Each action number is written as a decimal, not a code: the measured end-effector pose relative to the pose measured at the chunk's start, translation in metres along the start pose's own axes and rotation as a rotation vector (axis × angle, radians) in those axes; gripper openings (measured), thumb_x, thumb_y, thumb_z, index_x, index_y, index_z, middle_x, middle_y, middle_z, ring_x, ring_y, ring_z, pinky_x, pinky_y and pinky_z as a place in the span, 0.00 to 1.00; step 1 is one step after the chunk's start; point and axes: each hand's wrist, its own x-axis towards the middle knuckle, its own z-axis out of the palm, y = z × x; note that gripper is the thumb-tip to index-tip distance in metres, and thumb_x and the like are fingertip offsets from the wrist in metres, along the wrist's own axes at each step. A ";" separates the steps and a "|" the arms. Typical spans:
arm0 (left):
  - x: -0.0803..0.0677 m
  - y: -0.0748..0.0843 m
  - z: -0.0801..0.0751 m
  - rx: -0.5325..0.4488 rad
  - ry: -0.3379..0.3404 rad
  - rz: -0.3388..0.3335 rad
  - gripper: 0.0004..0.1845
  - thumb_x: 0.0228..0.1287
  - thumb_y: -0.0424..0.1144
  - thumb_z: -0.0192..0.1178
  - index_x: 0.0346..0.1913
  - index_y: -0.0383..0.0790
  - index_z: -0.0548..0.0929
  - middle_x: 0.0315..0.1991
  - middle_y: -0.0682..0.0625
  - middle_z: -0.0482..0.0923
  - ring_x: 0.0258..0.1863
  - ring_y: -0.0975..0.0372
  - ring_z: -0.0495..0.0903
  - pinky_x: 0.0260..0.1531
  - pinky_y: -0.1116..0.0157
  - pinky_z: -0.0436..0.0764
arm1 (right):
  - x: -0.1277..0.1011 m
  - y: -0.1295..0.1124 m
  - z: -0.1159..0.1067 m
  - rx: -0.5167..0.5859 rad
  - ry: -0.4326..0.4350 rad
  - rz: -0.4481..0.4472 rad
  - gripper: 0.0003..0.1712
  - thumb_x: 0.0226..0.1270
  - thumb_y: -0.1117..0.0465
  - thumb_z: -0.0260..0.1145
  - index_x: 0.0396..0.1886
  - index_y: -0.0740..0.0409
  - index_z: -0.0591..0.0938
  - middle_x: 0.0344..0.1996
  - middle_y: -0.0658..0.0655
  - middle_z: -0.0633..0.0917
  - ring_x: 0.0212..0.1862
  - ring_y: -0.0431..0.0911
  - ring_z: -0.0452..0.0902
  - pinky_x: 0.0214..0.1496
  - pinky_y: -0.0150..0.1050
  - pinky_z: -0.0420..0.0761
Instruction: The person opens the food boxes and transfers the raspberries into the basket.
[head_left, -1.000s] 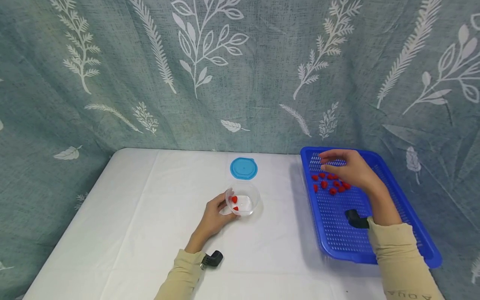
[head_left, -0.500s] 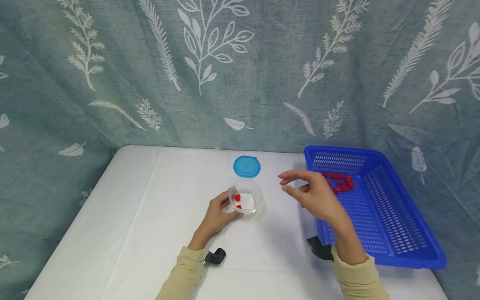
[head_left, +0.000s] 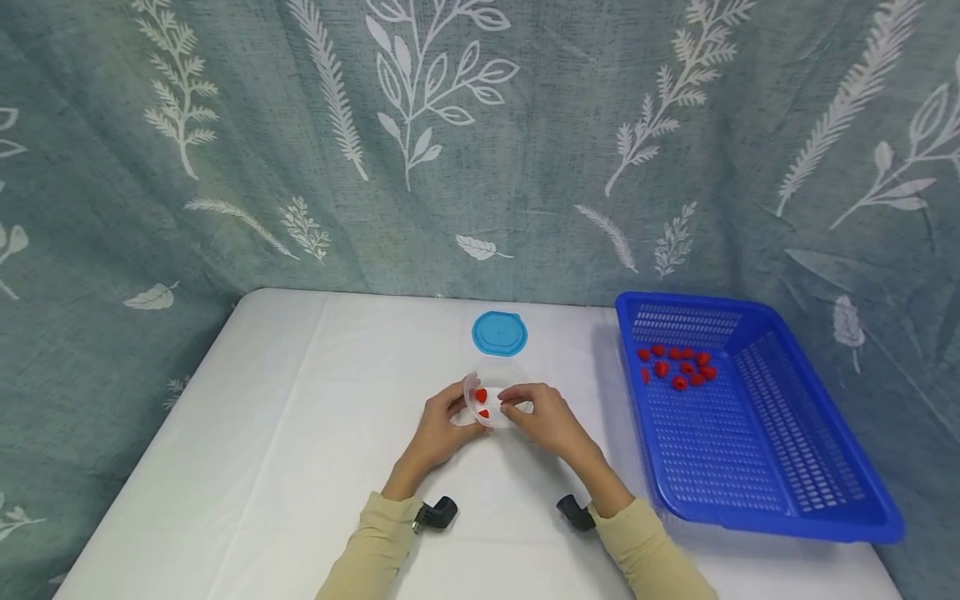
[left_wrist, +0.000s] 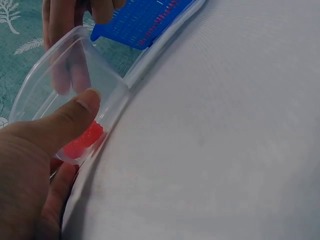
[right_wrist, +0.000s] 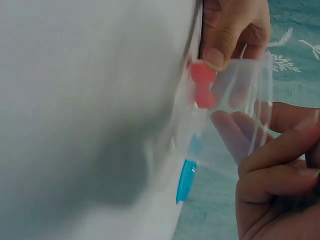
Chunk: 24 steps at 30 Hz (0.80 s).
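My left hand (head_left: 441, 423) holds a small clear plastic container (head_left: 495, 421) by its side, tilted over the white table. Two red raspberries (right_wrist: 203, 84) lie together inside, close to the left thumb (left_wrist: 75, 117). My right hand (head_left: 549, 423) is at the container's right side, with its fingertips over and inside the rim. Through the clear wall in the right wrist view, those fingers (right_wrist: 232, 131) show no berry between them. The gap between thumb and fingertips is partly hidden.
A blue plastic basket (head_left: 720, 450) stands at the table's right side, with several raspberries (head_left: 678, 382) near its far left corner. Behind the container lies a round blue lid (head_left: 499, 333). A patterned green curtain (head_left: 420, 225) hangs along the table's back edge.
My right hand has moved left from above the basket, across the table, to the container's rim. The left hand keeps its hold on the container, which still shows two raspberries.
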 end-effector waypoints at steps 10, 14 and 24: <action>-0.002 0.001 -0.001 0.007 0.007 0.012 0.39 0.52 0.25 0.76 0.69 0.30 0.73 0.67 0.37 0.75 0.71 0.48 0.70 0.68 0.62 0.75 | 0.020 0.001 0.009 0.019 -0.206 0.006 0.14 0.75 0.67 0.61 0.53 0.59 0.88 0.51 0.60 0.87 0.31 0.48 0.81 0.31 0.39 0.82; -0.003 0.002 0.001 0.005 0.007 0.009 0.39 0.52 0.24 0.75 0.69 0.30 0.73 0.67 0.36 0.74 0.71 0.47 0.70 0.68 0.59 0.75 | 0.021 0.005 0.004 0.074 -0.282 0.031 0.15 0.75 0.67 0.59 0.55 0.58 0.87 0.49 0.63 0.85 0.13 0.42 0.60 0.17 0.30 0.66; -0.002 0.015 0.000 0.034 -0.008 0.015 0.39 0.52 0.22 0.74 0.69 0.24 0.70 0.68 0.31 0.72 0.70 0.40 0.70 0.68 0.53 0.75 | 0.023 0.002 0.000 0.027 -0.303 0.042 0.13 0.77 0.60 0.61 0.47 0.63 0.88 0.14 0.50 0.73 0.12 0.39 0.60 0.17 0.30 0.63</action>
